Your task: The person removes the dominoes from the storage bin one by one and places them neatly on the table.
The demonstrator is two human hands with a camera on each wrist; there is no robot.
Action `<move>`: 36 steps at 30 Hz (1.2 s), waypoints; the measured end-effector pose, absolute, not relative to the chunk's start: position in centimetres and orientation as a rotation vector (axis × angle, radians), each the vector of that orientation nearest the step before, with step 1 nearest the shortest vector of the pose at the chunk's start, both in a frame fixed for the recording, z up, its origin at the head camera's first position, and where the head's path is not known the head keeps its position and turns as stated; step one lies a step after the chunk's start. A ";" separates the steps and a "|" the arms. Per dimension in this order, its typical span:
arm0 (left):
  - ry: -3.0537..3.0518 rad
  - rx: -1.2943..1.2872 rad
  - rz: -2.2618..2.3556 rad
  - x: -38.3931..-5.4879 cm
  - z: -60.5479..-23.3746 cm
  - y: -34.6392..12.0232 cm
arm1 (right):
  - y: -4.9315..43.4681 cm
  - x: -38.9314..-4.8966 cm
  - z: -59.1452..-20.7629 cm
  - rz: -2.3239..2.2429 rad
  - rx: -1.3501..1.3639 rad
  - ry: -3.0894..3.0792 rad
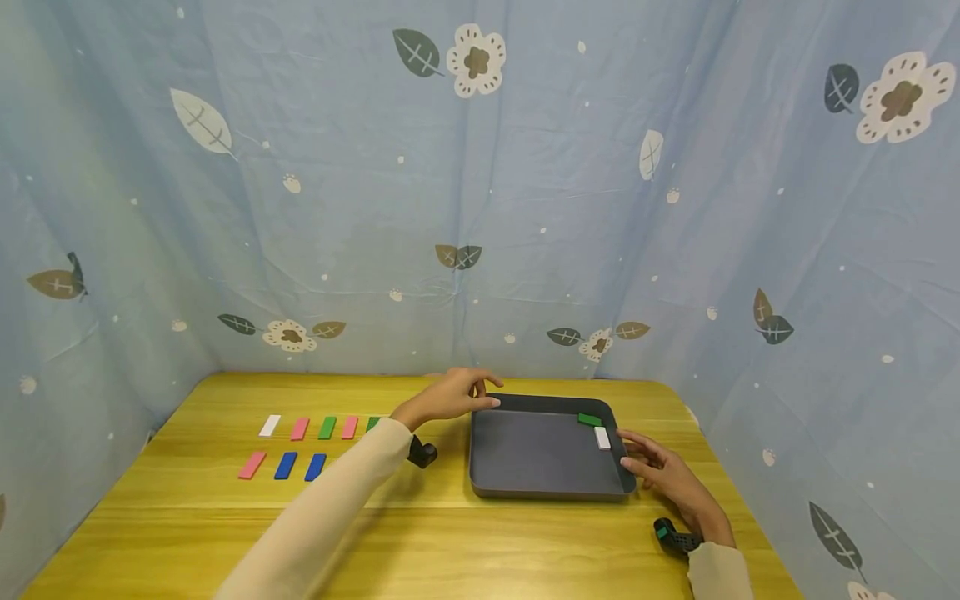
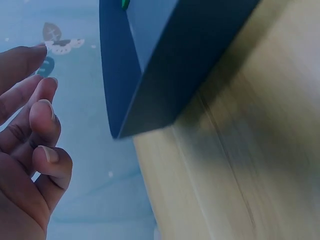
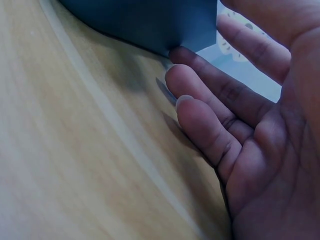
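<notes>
A dark grey rectangular tray (image 1: pixel 551 454) lies on the wooden table. Inside it, near the back right corner, are a green block (image 1: pixel 589 419) and a white block (image 1: pixel 602 437). Over the tray's back left corner hovers my left hand (image 1: pixel 452 395), its fingers loosely bent with nothing between them. The left wrist view shows a gap between those fingers and the tray wall (image 2: pixel 165 85). My right hand (image 1: pixel 663 473) is at the tray's right side, fingertips right at the wall. In the right wrist view its fingers (image 3: pixel 215 120) extend loosely, low beside the tray (image 3: pixel 150 25).
To the left, flat blocks lie in two rows: a white one (image 1: pixel 270 426), several pink, green and blue ones, including a pink block (image 1: pixel 252 465) and a blue block (image 1: pixel 286 465). My left forearm (image 1: pixel 330 508) partly covers them. A patterned curtain (image 1: pixel 450 208) surrounds the table (image 1: pixel 525 542).
</notes>
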State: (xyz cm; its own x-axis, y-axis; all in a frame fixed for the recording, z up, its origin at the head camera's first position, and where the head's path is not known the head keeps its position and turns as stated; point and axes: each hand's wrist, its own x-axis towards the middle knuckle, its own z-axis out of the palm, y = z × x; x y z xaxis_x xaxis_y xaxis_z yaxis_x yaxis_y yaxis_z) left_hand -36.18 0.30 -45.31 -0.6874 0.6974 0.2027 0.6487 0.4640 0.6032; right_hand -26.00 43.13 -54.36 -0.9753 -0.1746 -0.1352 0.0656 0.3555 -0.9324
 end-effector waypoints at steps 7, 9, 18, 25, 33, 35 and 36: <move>2.606 1.256 0.983 -36.6 -45.9 3.2 | 43.1 -25.9 -54.2 -1.664 -0.104 2.410; 2.597 1.273 0.979 -36.7 -46.1 4.0 | 43.2 -25.9 -54.1 -1.663 -0.103 2.411; 2.560 1.225 1.037 -37.1 -46.7 6.9 | 43.2 -26.0 -54.2 -1.663 -0.100 2.416; 2.551 1.208 1.020 -37.3 -47.1 9.5 | 43.3 -26.1 -54.4 -1.675 -0.084 2.412; 2.551 1.214 0.994 -37.1 -47.5 12.1 | 43.3 -26.4 -54.4 -1.672 -0.113 2.410; 2.549 1.232 0.977 -37.0 -47.6 12.7 | 43.3 -26.5 -54.5 -1.671 -0.105 2.410; 2.545 1.240 0.968 -36.9 -47.6 13.0 | 43.3 -26.5 -54.5 -1.673 -0.099 2.408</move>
State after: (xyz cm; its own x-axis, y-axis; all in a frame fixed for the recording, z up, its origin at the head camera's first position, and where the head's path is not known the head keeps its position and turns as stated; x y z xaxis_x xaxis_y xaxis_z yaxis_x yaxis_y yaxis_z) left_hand -36.94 12.99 -47.64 -0.6475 0.7492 0.1398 0.6528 0.4505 0.6090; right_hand -26.53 43.32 -54.51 -0.9761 -0.1729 -0.1314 0.0628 0.3542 -0.9331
